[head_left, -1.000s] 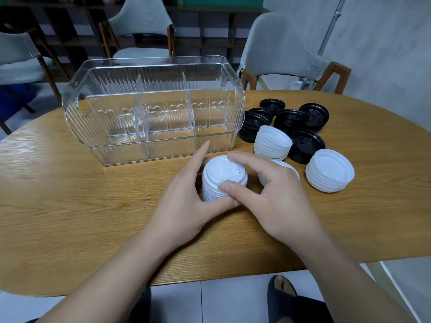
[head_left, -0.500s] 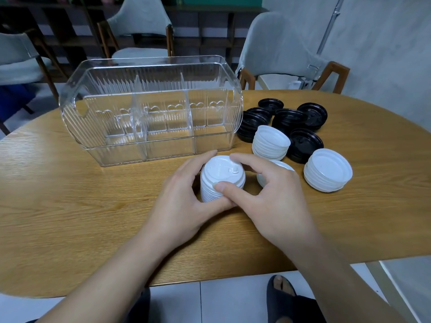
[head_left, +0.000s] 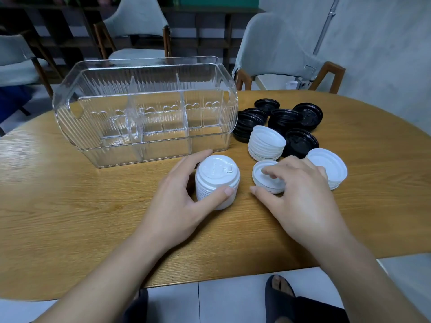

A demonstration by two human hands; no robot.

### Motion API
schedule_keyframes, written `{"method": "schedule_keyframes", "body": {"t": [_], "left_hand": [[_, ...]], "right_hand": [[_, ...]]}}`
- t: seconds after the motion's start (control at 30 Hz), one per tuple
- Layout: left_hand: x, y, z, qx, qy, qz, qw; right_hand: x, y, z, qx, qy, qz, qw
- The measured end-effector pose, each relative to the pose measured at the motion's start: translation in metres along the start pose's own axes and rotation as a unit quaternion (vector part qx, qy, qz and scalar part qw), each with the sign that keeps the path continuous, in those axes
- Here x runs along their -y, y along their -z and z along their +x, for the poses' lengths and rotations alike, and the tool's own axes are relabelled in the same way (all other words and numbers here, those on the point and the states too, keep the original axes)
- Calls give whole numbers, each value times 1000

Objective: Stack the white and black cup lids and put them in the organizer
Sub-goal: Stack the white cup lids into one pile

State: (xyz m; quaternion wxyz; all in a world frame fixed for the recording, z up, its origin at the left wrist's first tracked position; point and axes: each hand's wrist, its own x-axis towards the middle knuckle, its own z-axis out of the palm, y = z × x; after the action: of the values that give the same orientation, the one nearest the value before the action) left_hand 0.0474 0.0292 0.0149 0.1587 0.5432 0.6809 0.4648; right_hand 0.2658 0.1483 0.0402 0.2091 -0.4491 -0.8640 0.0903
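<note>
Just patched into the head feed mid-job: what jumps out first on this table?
The left hand grips a tall stack of white lids at the table's centre, just in front of the clear, empty organizer. Beside it the right hand reaches over a low white pile. Behind that hand, to the organizer's right, sit black lid stacks mixed with more white ones.

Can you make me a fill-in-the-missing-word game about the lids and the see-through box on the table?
1. The left hand grips a tall stack of ____ plastic cup lids.
2. The clear ribbed plastic organizer holds ____ lids so far.
3. The right hand reaches over a small white lid pile lying ____ the tall stack.
4. The black plastic lids lie on the oval ____ table.

Missing words: white; no; beside; wooden
</note>
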Motion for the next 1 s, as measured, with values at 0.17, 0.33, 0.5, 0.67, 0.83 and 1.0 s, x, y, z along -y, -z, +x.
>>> {"method": "schedule_keyframes", "body": {"t": [0.17,0.33,0.5,0.67,0.83,1.0], "left_hand": [[-1,0,0,0,4,0,1000],[0,0,0,2,4,-4,1000],[-1,1,0,-3,3,-2,1000],[0,1,0,-3,3,-6,1000],[0,1,0,1,3,-6,1000],[-2,2,-2,8,-8,-12,1000]], "right_hand": [[-5,-3,-1,13,3,-34,999],[-1,-4,0,-6,-2,-7,1000],[4,-5,0,-13,-5,42,999],[7,4,-1,-56,-16,125,990],[13,7,-2,-113,-20,211,971],[27,18,-1,-131,-41,396,908]]}}
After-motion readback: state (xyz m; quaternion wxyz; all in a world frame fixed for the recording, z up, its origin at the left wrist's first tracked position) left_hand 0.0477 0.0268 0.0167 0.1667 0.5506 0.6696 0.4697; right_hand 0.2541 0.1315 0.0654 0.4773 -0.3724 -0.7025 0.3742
